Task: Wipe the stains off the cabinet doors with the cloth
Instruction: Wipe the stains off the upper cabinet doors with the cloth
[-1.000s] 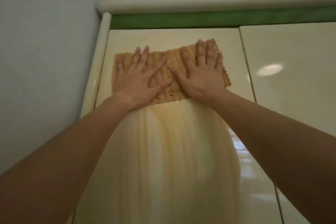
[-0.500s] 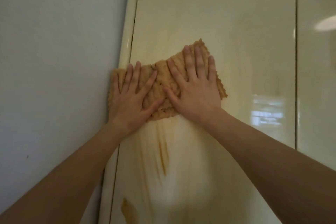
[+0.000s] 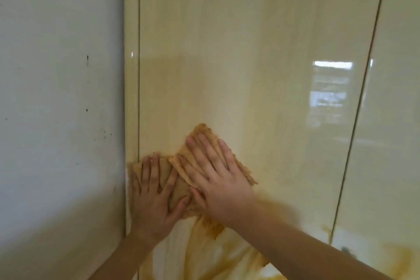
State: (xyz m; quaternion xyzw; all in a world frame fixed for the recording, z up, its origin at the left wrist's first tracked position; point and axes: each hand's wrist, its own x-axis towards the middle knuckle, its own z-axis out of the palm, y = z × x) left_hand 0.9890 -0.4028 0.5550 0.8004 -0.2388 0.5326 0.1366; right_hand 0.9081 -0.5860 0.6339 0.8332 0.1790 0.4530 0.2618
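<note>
A glossy cream cabinet door (image 3: 227, 63) meets a grey wall (image 3: 56, 98). Left hand (image 3: 154, 198) and right hand (image 3: 218, 179), flat and spread, press the cloth (image 3: 177, 188) near its left edge; yellow stains (image 3: 213, 229) below are blurred.

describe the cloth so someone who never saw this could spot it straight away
Find the glossy cream cabinet door beside the grey wall. Low on its left edge, both hands, left hand and right hand, press flat on a ribbed mustard-brown cloth. It is the only textured fabric; the yellow stains below are smears.
</note>
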